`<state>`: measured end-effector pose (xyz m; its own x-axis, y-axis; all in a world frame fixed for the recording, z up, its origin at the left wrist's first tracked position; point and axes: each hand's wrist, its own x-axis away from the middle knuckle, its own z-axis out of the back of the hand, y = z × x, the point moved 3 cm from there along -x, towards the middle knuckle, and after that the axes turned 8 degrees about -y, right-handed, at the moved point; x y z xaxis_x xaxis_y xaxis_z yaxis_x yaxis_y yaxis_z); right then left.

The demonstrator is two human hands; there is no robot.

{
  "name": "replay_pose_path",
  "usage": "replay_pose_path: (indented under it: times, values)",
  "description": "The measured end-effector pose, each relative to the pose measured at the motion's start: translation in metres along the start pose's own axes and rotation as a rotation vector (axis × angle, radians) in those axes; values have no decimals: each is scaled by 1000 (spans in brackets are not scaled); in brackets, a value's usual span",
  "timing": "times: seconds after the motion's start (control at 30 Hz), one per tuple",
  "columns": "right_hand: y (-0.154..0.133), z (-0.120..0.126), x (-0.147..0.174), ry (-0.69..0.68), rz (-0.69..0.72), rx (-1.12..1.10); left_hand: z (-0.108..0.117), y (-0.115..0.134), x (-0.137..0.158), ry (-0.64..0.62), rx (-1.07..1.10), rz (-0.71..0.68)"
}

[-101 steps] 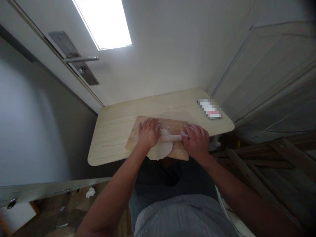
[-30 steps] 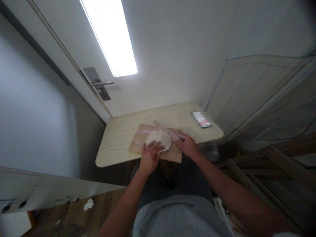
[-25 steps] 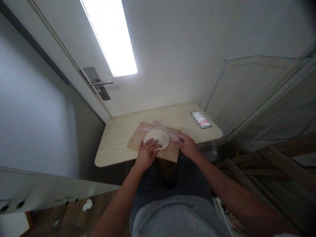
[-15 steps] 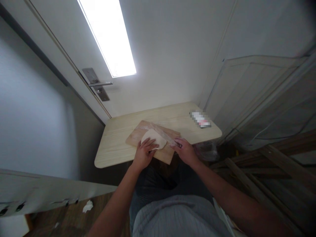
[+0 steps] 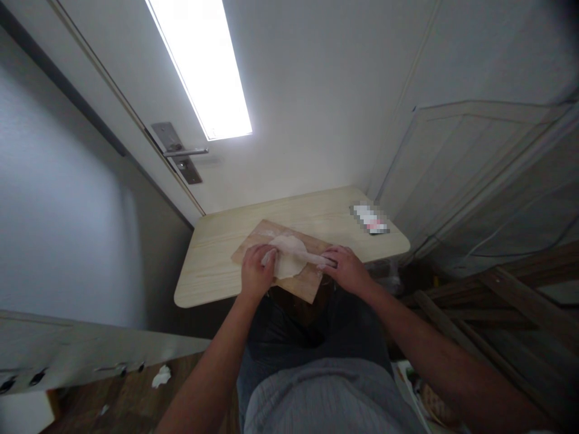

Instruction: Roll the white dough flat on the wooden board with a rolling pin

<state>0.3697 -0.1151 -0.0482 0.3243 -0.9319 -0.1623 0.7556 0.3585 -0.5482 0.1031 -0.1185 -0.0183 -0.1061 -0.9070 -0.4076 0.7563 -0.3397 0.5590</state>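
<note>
A pale, flattened round of dough lies on a wooden cutting board dusted with flour. Across the dough runs a floury rolling pin. My right hand is closed round its right end. At the pin's left end, my left hand has its fingers closed over it, at the left edge of the dough. That end of the pin is mostly hidden by the fingers.
The board sits askew on a light wood table, jutting past its near edge. A blurred-out flat object lies at the table's right end. Behind stands a door with a metal handle. Wooden beams are at the right.
My left hand has gone from lying on the dough to the rolling pin's left end. The pin has swung down from the dough's far right side to lie across it.
</note>
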Motion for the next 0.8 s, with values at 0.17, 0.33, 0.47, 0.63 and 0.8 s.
replay_pose_path:
  times: [0.17, 0.33, 0.47, 0.63, 0.8]
  values:
    - [-4, -9, 8, 69, 7, 33, -20, 3, -50, -66, -157, 48]
    - [-6, -4, 18, 100, -1, 76, -51, -3, -68, -333, -350, 55]
    - [-6, -3, 25, 117, 0, 153, -60, -6, -70, -409, -394, 0]
    - [-1, -5, 21, 170, -59, 321, -65, -3, -82, -410, -395, -31]
    - [7, -3, 6, 165, -90, 367, -75, -1, -98, -408, -396, -11]
